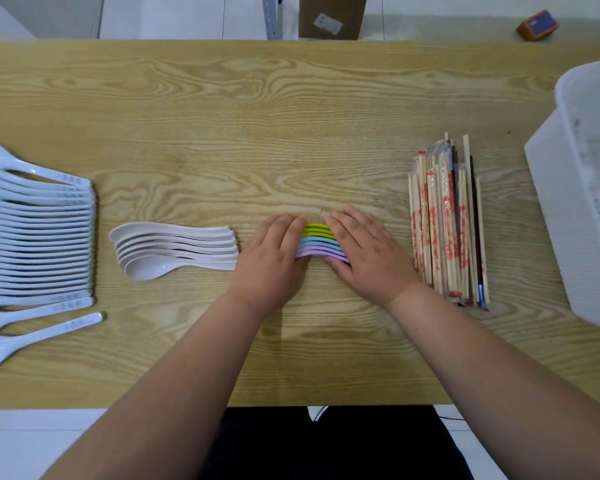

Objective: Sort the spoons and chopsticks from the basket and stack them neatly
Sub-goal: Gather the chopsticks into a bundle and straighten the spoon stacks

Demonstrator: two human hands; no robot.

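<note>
Pressing on the coloured spoons (318, 241) from both ends with left hand (271, 261) and right hand (369, 258), fingers (347, 220) almost straight, not curled around them, on the worktop (291, 133).

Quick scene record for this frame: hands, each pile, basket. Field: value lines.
left hand: lies flat on the left end of the coloured spoons
right hand: lies flat on their right end
white spoons: nested row, left of the hands
pale blue spoons: long row, far left; a few loose at the near end
chopsticks: wrapped pile, right of the hands
basket: white, far right; contents unclear
</note>
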